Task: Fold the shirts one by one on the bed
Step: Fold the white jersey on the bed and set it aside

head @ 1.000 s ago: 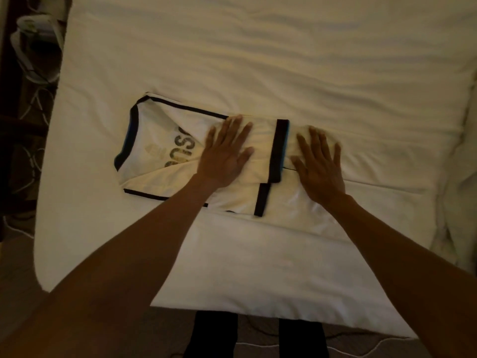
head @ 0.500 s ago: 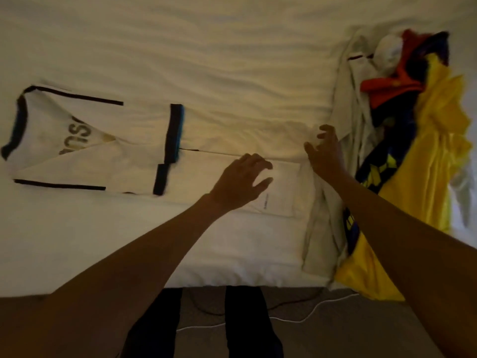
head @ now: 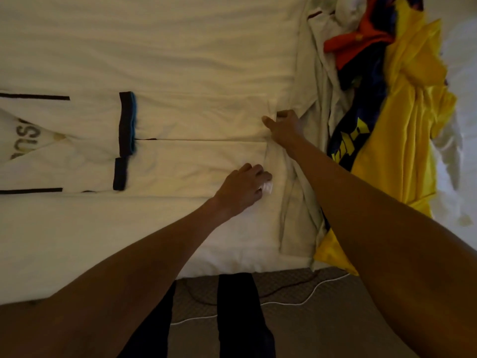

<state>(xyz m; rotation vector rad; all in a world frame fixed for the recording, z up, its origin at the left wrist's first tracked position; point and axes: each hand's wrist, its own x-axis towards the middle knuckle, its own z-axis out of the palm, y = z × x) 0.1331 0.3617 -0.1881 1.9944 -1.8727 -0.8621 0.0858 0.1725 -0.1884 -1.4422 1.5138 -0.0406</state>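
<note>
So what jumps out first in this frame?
The bright yellow shirt, piled on the right side of the bed, with an orange-red garment just beyond it. Then the white black-trimmed jersey laid flat centre-left, with the left hand and right hand both gripping its hem end.

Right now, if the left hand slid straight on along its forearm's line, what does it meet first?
Probably the right hand at its wrist, which crosses just ahead of the left hand; the pile's cream garment lies under there. Depth unclear.
</note>
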